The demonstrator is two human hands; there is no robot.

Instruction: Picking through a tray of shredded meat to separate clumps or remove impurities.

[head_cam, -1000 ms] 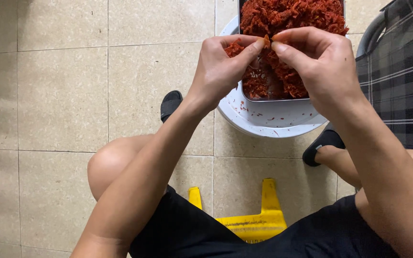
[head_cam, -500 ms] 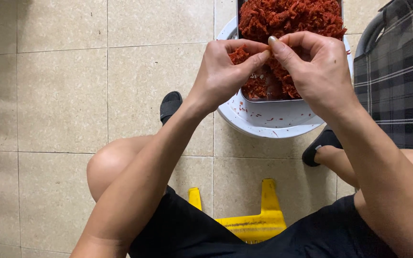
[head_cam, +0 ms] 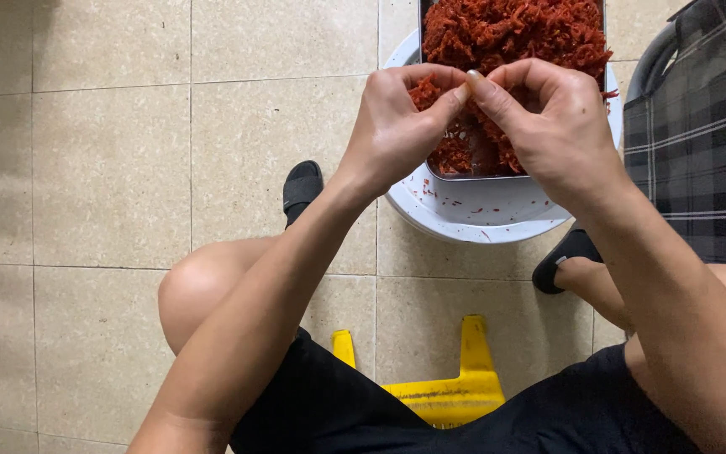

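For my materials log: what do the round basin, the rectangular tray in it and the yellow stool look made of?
White basin: likely plastic, smooth and matte. Tray: probably steel, thin grey shiny rim. Yellow stool: likely moulded plastic, glossy and uniformly coloured.

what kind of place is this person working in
Probably a home or small kitchen floor used for food preparation: beige square floor tiles, a low yellow plastic stool under the seated person, and a metal tray of red shredded food in a white round basin.
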